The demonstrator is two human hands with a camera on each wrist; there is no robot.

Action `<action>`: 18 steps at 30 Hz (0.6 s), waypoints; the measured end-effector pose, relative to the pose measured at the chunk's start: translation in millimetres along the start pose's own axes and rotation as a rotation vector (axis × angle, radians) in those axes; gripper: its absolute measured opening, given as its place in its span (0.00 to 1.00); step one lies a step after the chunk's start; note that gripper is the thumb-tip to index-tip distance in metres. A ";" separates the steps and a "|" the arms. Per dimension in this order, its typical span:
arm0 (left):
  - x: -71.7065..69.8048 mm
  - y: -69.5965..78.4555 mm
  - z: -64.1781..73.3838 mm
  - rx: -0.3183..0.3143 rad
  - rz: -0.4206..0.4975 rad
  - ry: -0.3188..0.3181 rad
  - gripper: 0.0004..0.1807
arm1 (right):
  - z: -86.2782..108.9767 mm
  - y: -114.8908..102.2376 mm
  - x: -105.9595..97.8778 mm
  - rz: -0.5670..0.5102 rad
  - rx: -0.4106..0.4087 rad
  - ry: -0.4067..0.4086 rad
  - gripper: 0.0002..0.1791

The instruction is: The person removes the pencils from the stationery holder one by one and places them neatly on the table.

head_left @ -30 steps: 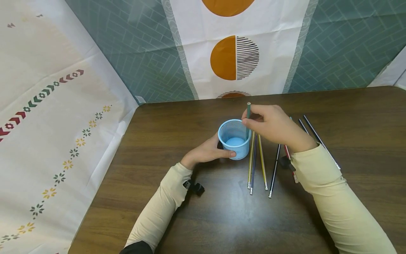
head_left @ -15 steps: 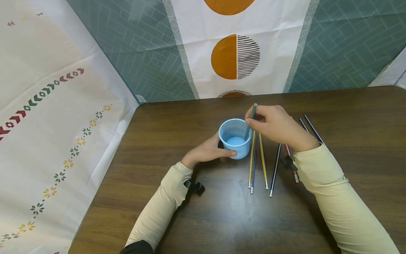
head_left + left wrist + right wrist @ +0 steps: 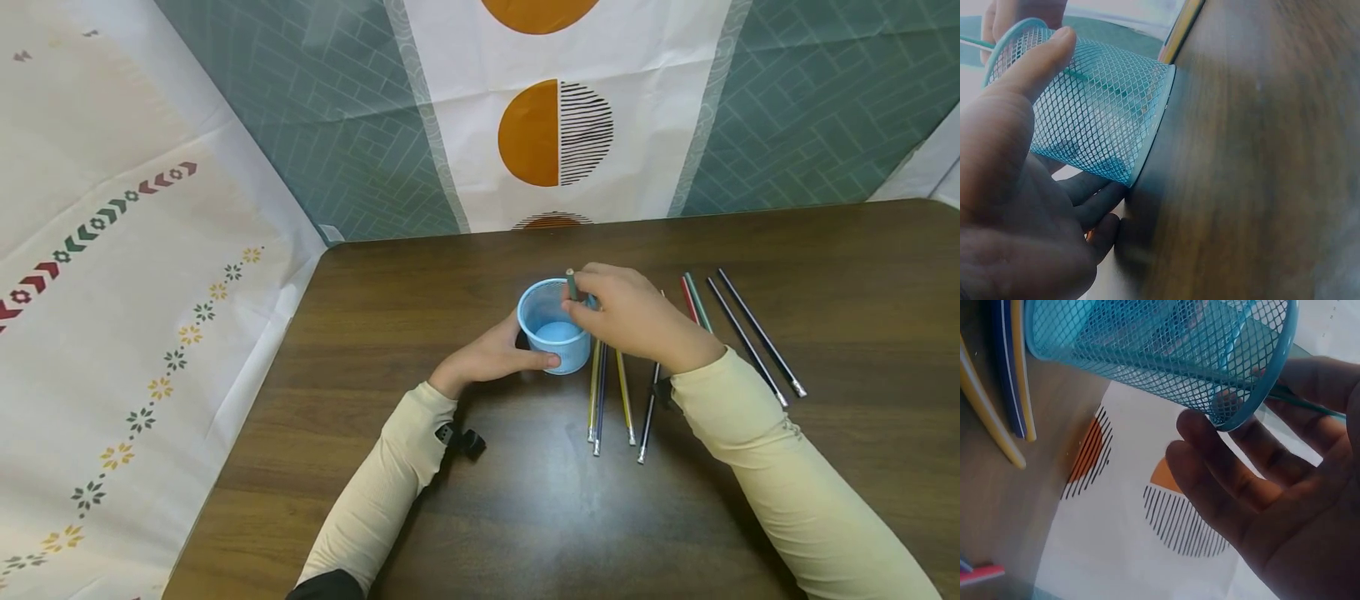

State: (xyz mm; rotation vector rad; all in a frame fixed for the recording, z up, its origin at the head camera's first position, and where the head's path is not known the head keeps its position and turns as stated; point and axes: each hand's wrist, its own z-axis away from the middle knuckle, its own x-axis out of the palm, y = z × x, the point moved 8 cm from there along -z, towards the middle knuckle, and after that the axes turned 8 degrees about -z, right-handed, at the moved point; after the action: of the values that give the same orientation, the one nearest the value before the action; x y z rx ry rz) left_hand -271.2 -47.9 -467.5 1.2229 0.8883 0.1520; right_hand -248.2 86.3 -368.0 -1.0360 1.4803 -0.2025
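Note:
My left hand (image 3: 491, 358) grips the light blue mesh pencil cup (image 3: 567, 357) from its left side, thumb on the near wall. The cup stands upright on the table. My right hand (image 3: 633, 312) is at the cup's right rim and pinches a green pencil (image 3: 572, 286), whose upper end pokes out above the fingers. Through the mesh in the left wrist view, the lower part of the pencil (image 3: 1100, 82) shows inside the cup (image 3: 1094, 119). In the right wrist view the other fingertips (image 3: 1192, 425) are beside the rim, outside the cup.
Beside the cup lie two yellow pencils (image 3: 625, 400), a dark blue pencil (image 3: 599, 417) and a black pencil (image 3: 647, 425). Farther right are a red pencil (image 3: 688, 298), a green pencil (image 3: 699, 304) and two dark pencils (image 3: 761, 331). The wooden table (image 3: 360, 333) meets a patterned cloth backdrop (image 3: 337, 125).
The right hand has moved left and the green pencil sits lower in the cup, with less of it above the fingers. The left hand and the cup have stayed in place.

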 end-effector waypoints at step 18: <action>0.3 0.6 0.5 0.014 0.030 0.001 0.48 | 1.9 -1.0 14.4 0.000 0.023 -0.216 0.12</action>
State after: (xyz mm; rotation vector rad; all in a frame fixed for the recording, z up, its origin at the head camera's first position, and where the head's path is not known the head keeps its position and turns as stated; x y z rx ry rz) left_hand -270.4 -47.8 -467.2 1.2495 0.8740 0.1706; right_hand -243.8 76.6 -378.0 -1.0068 1.2803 -0.1037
